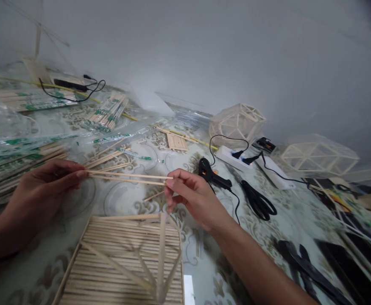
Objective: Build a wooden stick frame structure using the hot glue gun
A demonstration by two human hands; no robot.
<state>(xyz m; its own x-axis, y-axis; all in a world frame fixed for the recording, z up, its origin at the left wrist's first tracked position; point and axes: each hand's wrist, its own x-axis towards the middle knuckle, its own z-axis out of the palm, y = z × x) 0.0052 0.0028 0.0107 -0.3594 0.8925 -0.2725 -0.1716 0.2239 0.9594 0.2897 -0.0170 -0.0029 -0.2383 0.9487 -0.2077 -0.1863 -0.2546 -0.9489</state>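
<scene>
Pale green floral surface (80,203) below; left hand (47,186) and right hand (193,197) pinch opposite ends of two thin, pale wooden sticks (128,174) strung between them. I'd grip lightly, ends flush.

Left hand (47,184) is in a thumb-and-finger pinch, right hand (193,195) pretty much the same, well apart from it. Right forearm (255,258) runs in kinda diagonal, palm turned inward.

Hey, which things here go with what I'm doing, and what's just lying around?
Likely part of it:
two thin sticks, held between your left hand and right hand
slatted stick panel, nearest you
glue gun, perhaps

Probably just lying about:
black-handled scissors
domed stick frame
green-marked stick bundle
</scene>
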